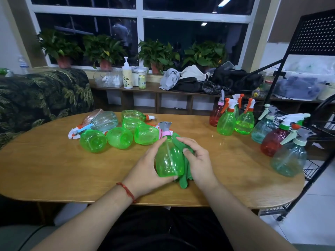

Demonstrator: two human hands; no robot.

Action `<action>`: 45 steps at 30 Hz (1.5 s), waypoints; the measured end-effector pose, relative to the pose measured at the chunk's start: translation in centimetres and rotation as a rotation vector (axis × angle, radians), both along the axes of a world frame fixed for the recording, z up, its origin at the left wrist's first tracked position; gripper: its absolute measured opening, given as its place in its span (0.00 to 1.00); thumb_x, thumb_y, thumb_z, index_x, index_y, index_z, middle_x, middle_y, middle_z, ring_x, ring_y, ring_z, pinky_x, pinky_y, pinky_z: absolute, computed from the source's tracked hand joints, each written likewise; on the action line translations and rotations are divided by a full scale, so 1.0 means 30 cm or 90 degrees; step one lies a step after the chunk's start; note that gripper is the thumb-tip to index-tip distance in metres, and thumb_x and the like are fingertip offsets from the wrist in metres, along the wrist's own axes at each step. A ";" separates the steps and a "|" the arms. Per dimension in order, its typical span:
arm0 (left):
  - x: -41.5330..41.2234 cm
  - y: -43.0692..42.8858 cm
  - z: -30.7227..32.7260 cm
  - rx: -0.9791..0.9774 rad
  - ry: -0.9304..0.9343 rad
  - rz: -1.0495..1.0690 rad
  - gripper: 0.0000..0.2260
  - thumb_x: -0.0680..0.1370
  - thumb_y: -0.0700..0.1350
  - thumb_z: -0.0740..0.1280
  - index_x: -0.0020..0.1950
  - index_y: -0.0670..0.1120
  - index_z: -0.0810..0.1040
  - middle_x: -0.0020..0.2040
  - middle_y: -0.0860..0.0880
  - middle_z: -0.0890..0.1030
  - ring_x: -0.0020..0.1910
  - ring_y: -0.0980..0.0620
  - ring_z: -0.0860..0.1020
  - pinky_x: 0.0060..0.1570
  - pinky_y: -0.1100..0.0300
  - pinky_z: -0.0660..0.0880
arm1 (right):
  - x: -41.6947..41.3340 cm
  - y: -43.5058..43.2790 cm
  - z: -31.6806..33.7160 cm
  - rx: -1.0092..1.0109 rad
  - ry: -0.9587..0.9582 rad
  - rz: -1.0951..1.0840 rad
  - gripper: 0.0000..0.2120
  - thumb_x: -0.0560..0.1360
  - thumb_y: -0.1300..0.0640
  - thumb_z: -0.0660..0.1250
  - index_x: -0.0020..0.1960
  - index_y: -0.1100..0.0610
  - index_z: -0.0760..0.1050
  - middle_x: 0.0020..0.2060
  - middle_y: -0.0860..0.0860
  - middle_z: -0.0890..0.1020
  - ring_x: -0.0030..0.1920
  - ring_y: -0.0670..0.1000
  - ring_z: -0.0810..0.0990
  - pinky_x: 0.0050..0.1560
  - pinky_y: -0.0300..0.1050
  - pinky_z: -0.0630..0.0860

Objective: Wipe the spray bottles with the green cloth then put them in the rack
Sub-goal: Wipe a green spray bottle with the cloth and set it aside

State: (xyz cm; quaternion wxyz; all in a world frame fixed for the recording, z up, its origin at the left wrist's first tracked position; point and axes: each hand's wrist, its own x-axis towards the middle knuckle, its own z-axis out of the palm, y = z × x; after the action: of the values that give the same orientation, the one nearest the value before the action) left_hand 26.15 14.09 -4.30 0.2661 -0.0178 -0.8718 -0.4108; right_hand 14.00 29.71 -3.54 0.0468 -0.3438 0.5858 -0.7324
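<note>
Grip of left hand [148, 167] closed round the lower half of a green spray bottle [169, 160], thumb under its base, fingers up along its side. Right hand [199, 163] curled on the green cloth [184, 180], pressing it against the bottle's right flank, thumb on the cloth, forefinger reaching toward the neck. Bottle between the two hands, above the worktop [63, 169], grey trigger and pink collar pointing away from the person; contact with the wood impossible to tell. Beyond the left hand, near it, a heap of lying bottles [119, 137], mostly green, one pale and clear. Well apart to the right of the right hand, upright bottles [226, 122] in green, red and pale teal. Past those, at the worktop's right end, the black rack [316, 171].
</note>
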 end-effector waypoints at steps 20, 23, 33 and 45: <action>0.005 -0.012 0.016 0.022 0.065 0.069 0.53 0.65 0.51 0.88 0.83 0.62 0.62 0.76 0.66 0.69 0.75 0.67 0.68 0.73 0.70 0.64 | 0.032 0.001 -0.017 0.047 0.225 -0.042 0.24 0.84 0.74 0.58 0.68 0.54 0.83 0.68 0.43 0.79 0.73 0.51 0.76 0.75 0.44 0.71; 0.016 -0.003 0.026 0.031 0.048 0.005 0.52 0.66 0.47 0.88 0.83 0.58 0.63 0.78 0.61 0.71 0.77 0.59 0.70 0.76 0.64 0.66 | 0.025 0.010 -0.003 0.043 0.064 0.018 0.25 0.86 0.70 0.57 0.69 0.47 0.81 0.69 0.45 0.80 0.73 0.48 0.77 0.77 0.52 0.72; 0.025 0.007 0.025 0.019 -0.011 -0.051 0.51 0.68 0.49 0.86 0.83 0.58 0.60 0.77 0.57 0.72 0.76 0.57 0.72 0.76 0.60 0.69 | 0.008 0.015 0.008 -0.024 -0.089 0.048 0.23 0.86 0.72 0.57 0.67 0.52 0.83 0.65 0.52 0.85 0.66 0.56 0.83 0.69 0.56 0.79; -0.003 -0.013 0.005 0.043 0.070 0.108 0.51 0.67 0.57 0.85 0.83 0.59 0.60 0.78 0.58 0.71 0.77 0.58 0.71 0.77 0.51 0.69 | 0.024 0.008 -0.016 0.030 0.203 -0.024 0.23 0.81 0.71 0.60 0.65 0.52 0.84 0.66 0.46 0.81 0.71 0.52 0.78 0.73 0.43 0.71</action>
State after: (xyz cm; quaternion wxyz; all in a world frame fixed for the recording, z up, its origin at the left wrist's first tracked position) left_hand 26.08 13.69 -4.16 0.3476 0.0430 -0.8402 -0.4140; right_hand 14.71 29.95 -4.02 -0.0528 -0.4434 0.6091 -0.6555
